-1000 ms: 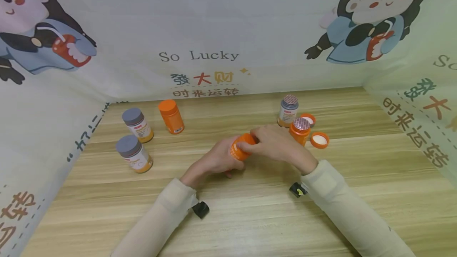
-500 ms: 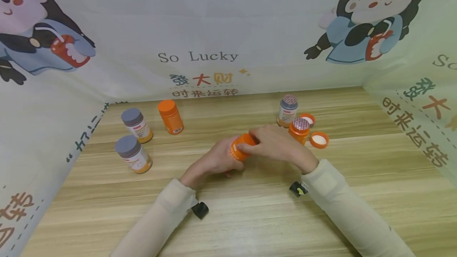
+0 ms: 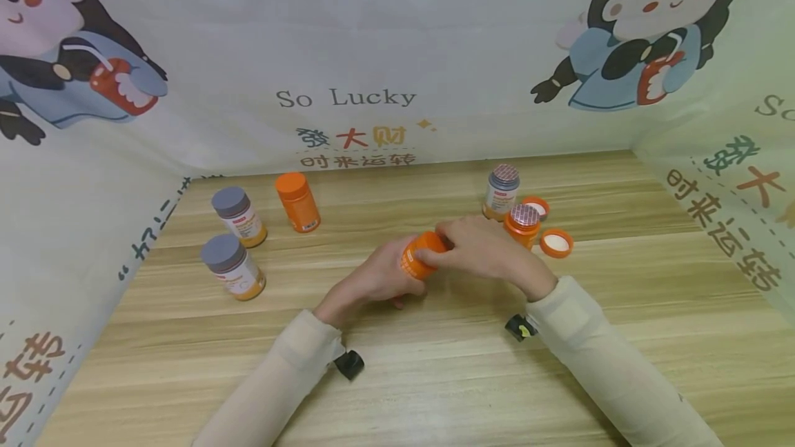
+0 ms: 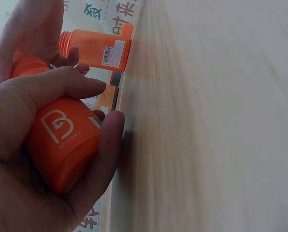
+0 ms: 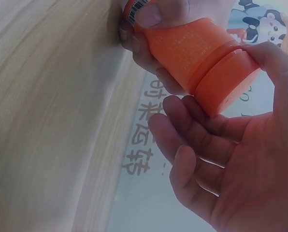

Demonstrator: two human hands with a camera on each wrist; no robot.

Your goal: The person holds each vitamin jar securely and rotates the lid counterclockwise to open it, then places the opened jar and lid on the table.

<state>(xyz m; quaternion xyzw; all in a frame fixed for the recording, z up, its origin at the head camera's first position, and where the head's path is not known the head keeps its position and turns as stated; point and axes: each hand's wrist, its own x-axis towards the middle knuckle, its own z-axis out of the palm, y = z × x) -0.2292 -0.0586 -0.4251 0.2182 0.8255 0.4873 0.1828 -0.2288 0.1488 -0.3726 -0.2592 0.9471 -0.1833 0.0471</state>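
Note:
An orange bottle is held tilted over the middle of the wooden table. My left hand grips its body, with the thumb across one side and fingers curled round the other, as the left wrist view shows. From the right, my right hand pinches the orange screw cap between thumb and forefinger; its other fingers hang loosely curled below. The cap sits on the bottle neck in the right wrist view. Just beyond my right wrist stands an uncapped orange bottle with a foil-sealed mouth, partly hidden by that hand.
An uncapped grey-necked bottle stands at the back right. Two removed caps, one partly hidden and one orange, lie upturned nearby. At left stand a capped orange bottle and two grey-capped bottles. Printed cloth walls enclose the table.

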